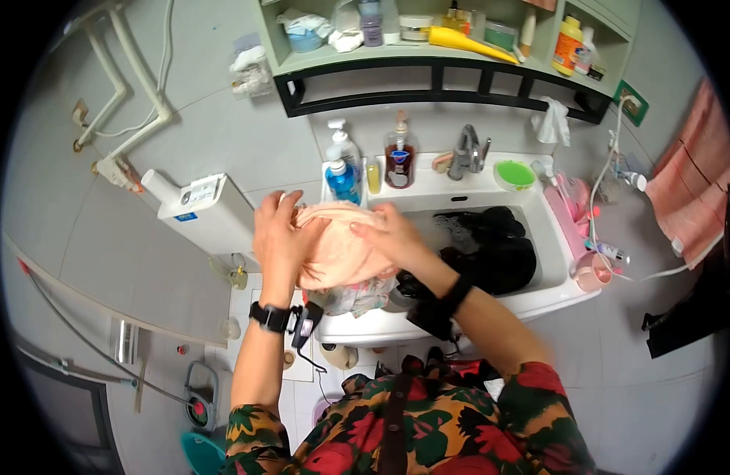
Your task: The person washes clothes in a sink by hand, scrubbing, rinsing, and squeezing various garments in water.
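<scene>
A peach-coloured cloth (pixel 341 252), bunched and rounded, is held up over the left side of the white sink (pixel 539 294). My left hand (pixel 279 237) grips its left edge, the thumb lying across the front. On the opposite side, my right hand (pixel 396 240) pinches the cloth's upper right part between thumb and fingers. Just below it, a light patterned cloth (pixel 357 298) lies at the sink's left front edge, partly covered. Black cloth (pixel 495 255) soaks in the water in the basin, to the right of my right hand.
Pump bottles, one blue (pixel 341 182) and one dark red (pixel 400 154), stand behind the sink beside the faucet (pixel 466 150). A green bowl (pixel 514 175) sits at the back right corner, a pink cup (pixel 592 271) at the right edge. A loaded shelf (pixel 333 62) overhangs the sink.
</scene>
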A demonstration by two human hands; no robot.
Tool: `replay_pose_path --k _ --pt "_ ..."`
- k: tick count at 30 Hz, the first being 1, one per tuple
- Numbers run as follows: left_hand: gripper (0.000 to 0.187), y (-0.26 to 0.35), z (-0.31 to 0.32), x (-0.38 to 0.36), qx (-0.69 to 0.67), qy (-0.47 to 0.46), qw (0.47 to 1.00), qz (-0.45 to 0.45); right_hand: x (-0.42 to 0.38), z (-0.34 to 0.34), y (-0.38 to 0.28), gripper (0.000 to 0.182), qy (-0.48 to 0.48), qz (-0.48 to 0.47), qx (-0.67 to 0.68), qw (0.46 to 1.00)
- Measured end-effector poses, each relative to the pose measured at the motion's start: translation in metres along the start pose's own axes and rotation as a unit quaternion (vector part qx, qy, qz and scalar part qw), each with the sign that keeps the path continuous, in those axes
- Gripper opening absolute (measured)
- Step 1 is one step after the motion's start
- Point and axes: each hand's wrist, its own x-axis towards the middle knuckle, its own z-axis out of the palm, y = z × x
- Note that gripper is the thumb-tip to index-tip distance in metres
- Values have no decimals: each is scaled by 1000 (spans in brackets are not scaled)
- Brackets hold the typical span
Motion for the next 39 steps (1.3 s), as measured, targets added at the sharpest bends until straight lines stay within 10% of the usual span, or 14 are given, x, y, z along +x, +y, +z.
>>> replay_pose_path --k 8,10,13,15,17,19,29,34,39 --pt "53 -18 65 -58 63 -131 985 90 9 25 62 69 -8 0 -128 992" --pt "45 -45 76 -51 -120 -197 973 13 13 15 66 66 2 -56 -113 992" --pt "43 -46 74 -50 -153 -209 966 -22 11 -4 66 53 -119 28 255 959" --pt "45 -44 73 -54 -148 -197 969 -3 10 -29 79 52 -92 78 149 981" --pt "45 -44 70 -61 -156 -196 968 -17 29 -43 175 51 30 -108 -107 988" --pt "44 -41 63 -60 -179 -210 960 -37 28 -99 183 48 -24 45 -234 971" --pt "24 54 34 -45 -56 -91 991 -80 52 -217 276 60 91 263 -287 917" --pt "16 131 92 -48 -286 -150 943 -87 78 -180 269 51 -49 256 -283 923" --pt "38 134 220 -80 -330 -271 881 -202 73 -161 221 33 -130 44 -145 980"
